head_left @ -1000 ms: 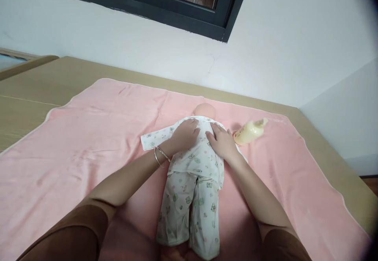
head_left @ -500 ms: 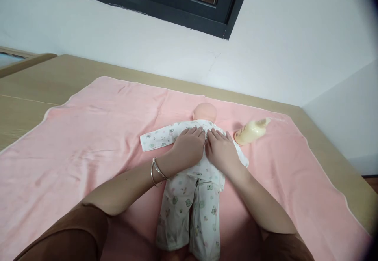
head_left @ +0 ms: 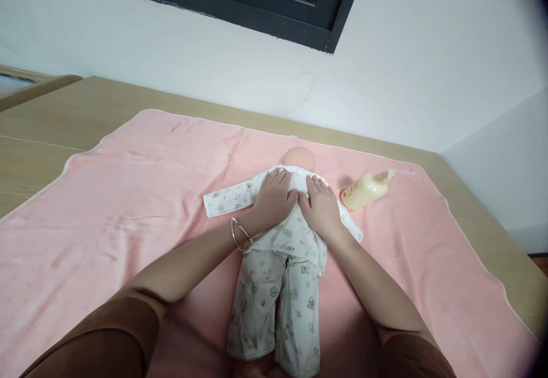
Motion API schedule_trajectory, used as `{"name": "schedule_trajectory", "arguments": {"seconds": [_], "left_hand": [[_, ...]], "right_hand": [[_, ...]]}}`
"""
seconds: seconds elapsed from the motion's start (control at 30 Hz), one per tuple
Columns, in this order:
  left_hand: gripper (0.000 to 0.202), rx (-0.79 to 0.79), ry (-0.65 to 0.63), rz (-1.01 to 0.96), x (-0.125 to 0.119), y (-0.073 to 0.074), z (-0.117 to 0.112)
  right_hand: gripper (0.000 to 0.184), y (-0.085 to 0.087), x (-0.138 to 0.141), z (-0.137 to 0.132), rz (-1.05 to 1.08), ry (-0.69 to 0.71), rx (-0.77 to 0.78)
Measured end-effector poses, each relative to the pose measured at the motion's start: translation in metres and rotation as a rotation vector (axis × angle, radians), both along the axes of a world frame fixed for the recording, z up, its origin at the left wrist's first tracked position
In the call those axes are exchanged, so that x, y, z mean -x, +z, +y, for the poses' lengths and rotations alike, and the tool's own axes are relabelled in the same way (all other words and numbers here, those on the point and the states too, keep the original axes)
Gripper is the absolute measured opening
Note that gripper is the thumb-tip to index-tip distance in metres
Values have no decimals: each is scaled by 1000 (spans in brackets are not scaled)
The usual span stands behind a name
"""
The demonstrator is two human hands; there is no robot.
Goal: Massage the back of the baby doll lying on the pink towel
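Lying on the pink blanket (head_left: 141,195), the clothed doll (head_left: 295,238) runs lengthwise from twelve to six o'clock beneath the left hand (head_left: 276,198) and right hand (head_left: 322,208), neither nearer, both laid flat on its torso, gripping nothing, with a bottle (head_left: 363,191) near the right one toward two o'clock, outside that axis.

A blanket (head_left: 141,178) lies on the table (head_left: 47,115), stopping short of its far edge. On the blanket is a doll (head_left: 286,241), head towards the far edge, legs towards the near one. The left hand (head_left: 274,198) is on the left of its upper body, the right hand (head_left: 320,204) on the right. A bottle (head_left: 363,190) is right of the doll, towards the blanket's far right corner. Behind the table is a wall (head_left: 257,75).
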State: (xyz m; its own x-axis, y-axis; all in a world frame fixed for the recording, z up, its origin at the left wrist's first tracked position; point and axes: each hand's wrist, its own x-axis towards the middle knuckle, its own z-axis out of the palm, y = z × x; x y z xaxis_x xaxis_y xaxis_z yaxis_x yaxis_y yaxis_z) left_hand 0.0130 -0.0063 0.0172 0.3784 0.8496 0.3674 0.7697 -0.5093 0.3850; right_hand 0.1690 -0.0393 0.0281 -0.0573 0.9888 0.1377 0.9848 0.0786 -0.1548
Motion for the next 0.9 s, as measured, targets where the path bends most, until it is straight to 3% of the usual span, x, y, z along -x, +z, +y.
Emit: {"name": "schedule_trajectory", "arguments": {"seconds": [0.9], "left_hand": [[52, 44, -9, 79, 1, 6, -2]], "right_hand": [[70, 9, -1, -2, 24, 19, 90]]}}
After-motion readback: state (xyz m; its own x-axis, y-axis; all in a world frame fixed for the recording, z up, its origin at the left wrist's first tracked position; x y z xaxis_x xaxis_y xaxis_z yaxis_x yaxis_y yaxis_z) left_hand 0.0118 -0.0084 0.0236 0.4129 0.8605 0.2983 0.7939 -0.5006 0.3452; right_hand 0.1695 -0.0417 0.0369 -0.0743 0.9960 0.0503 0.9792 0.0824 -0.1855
